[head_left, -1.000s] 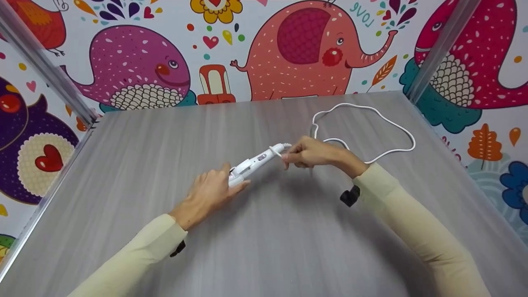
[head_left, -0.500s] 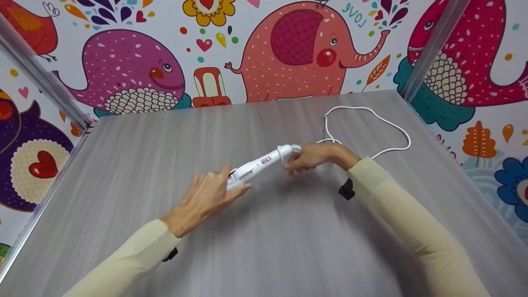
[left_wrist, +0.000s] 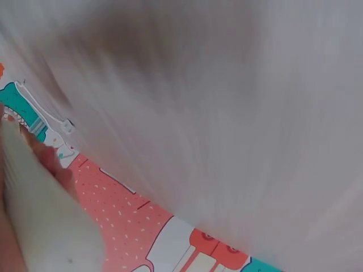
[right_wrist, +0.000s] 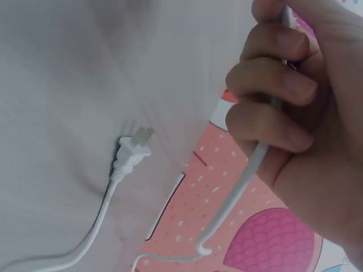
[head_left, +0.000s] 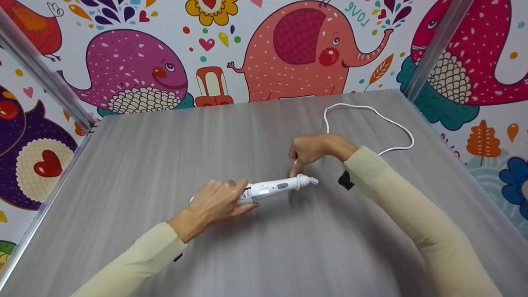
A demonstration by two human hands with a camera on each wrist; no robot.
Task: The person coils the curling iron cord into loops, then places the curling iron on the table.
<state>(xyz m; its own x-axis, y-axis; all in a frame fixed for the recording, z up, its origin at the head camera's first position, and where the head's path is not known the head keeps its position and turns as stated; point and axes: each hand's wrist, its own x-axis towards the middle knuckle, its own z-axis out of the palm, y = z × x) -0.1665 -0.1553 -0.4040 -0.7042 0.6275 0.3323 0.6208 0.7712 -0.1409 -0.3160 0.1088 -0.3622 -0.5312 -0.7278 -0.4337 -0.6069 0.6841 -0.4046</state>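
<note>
My left hand [head_left: 214, 202] grips a white hair iron [head_left: 270, 189] around its middle, holding it off the table and pointing right. In the left wrist view, its smooth white body [left_wrist: 54, 215] fills the lower left corner. A grey switch [head_left: 282, 185] shows on the handle. The white cord passes around the handle's right end, beside the short ribbed cord sleeve [head_left: 314, 180]. My right hand [head_left: 309, 150], just above that end, has its fingers curled round the cord [right_wrist: 235, 190], as the right wrist view shows. The cord's two-pronged plug [right_wrist: 131, 154] lies on the table.
The cord's slack [head_left: 402, 128] lies in a wide loop at the back right of the grey tabletop [head_left: 173, 144]. Walls with cartoon animals stand behind and at both sides, with metal posts [head_left: 437, 49] at the back corners.
The iron has come toward me, its handle end swinging right and down to lie more level. My right hand has passed the cord around that end and now sits above it.
</note>
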